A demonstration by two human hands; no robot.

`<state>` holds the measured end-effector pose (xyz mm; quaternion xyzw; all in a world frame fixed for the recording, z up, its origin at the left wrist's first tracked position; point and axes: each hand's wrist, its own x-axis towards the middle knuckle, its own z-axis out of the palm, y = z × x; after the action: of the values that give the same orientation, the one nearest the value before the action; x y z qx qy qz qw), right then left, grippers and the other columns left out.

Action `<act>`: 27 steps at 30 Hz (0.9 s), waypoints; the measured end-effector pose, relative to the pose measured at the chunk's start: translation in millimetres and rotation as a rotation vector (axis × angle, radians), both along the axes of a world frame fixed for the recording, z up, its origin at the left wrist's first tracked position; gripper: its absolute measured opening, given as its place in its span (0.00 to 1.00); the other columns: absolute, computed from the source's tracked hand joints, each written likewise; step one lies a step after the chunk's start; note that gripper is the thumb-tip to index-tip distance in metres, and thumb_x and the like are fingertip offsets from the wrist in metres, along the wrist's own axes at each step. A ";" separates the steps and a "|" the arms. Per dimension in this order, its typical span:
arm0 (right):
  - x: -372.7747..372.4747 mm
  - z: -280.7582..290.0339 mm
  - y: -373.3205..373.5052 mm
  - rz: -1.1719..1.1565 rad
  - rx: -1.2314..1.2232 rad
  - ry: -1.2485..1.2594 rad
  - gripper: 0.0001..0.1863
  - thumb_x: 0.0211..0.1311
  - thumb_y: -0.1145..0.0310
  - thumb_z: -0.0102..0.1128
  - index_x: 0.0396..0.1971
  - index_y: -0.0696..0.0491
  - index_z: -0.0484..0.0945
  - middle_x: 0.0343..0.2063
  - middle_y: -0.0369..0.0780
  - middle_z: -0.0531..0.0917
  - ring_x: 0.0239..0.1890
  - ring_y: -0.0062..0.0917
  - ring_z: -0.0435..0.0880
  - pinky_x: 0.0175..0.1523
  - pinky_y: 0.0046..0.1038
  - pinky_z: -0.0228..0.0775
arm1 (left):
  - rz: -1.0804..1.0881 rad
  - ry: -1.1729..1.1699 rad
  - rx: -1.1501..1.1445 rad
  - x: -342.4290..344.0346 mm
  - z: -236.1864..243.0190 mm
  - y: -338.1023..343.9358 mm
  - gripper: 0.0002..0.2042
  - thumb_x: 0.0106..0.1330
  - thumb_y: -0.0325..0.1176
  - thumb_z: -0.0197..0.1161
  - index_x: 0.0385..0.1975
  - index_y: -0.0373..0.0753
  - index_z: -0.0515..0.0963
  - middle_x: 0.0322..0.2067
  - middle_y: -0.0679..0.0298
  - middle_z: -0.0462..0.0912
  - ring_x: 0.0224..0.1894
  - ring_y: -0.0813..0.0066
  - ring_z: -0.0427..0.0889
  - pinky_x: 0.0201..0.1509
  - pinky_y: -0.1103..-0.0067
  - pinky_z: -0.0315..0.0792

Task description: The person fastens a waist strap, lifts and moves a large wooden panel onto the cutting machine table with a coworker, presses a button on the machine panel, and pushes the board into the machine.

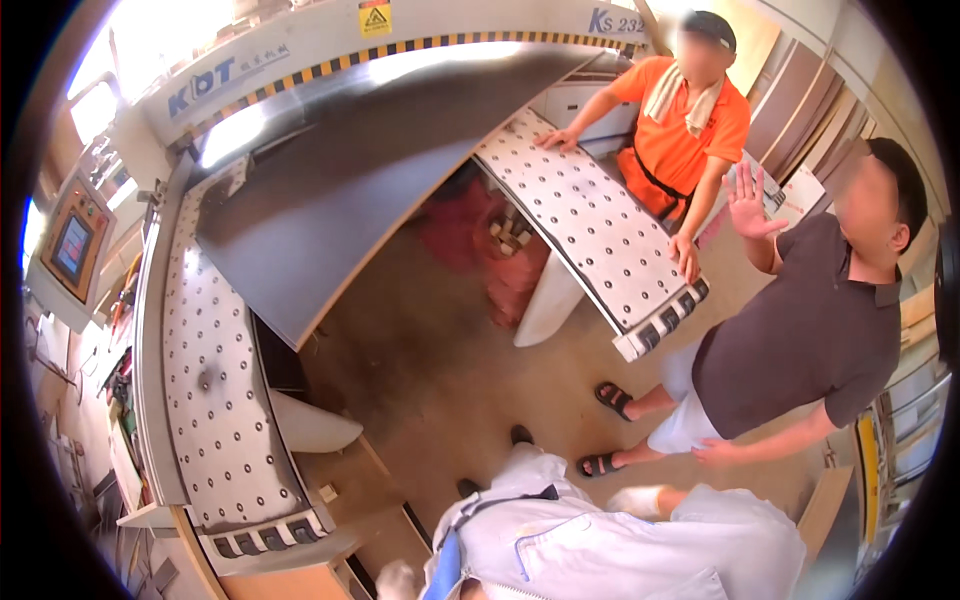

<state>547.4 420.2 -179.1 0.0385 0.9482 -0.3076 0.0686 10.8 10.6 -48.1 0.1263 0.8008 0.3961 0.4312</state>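
Observation:
At the lower edge, my left hand (398,580) appears in a pale glove, low beside the jacket and near a wooden edge; blur hides its fingers. My right hand (636,499), in a white glove, hangs in front of my pale jacket (590,545), and its finger positions cannot be made out. Nothing visible is held in either. Ahead of me, a large dark grey board (350,210) lies askew on a panel saw (330,60). One corner reaches over the left perforated table (215,390), and its far side runs under the striped beam.
The right perforated table (590,215) juts toward me. A co-worker in orange (690,110) rests both hands on it. Another person in a dark shirt (800,310) stands at right, one palm raised. A control screen (75,245) is at left; red sacking (515,275) lies between the tables.

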 end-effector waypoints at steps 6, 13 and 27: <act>-33.8 66.0 7.2 -0.105 -0.079 -0.412 0.14 0.81 0.64 0.61 0.54 0.58 0.86 0.47 0.41 0.88 0.53 0.32 0.88 0.63 0.37 0.81 | 0.005 -0.232 -0.098 2.3 3.4 43.3 0.22 0.85 0.42 0.67 0.68 0.32 0.84 0.60 0.55 0.91 0.57 0.64 0.88 0.65 0.71 0.82; -193.4 369.9 133.5 0.224 0.174 -0.617 0.17 0.81 0.61 0.64 0.54 0.60 0.84 0.47 0.41 0.86 0.53 0.32 0.87 0.63 0.35 0.80 | 0.017 -0.289 -0.077 -3.7 2.7 62.5 0.23 0.85 0.44 0.66 0.68 0.32 0.85 0.60 0.55 0.91 0.59 0.63 0.88 0.67 0.70 0.81; -191.4 536.2 157.1 0.177 0.220 -0.688 0.19 0.78 0.60 0.69 0.54 0.61 0.85 0.48 0.43 0.87 0.53 0.34 0.88 0.63 0.35 0.80 | -0.101 -0.303 -0.102 -16.2 -3.4 108.8 0.24 0.86 0.47 0.65 0.69 0.33 0.85 0.61 0.54 0.92 0.63 0.60 0.87 0.71 0.69 0.79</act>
<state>355.9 577.4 357.2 0.0644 0.8968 -0.1660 0.4051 -5.4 119.4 -51.5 0.0830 0.7382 0.3471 0.5724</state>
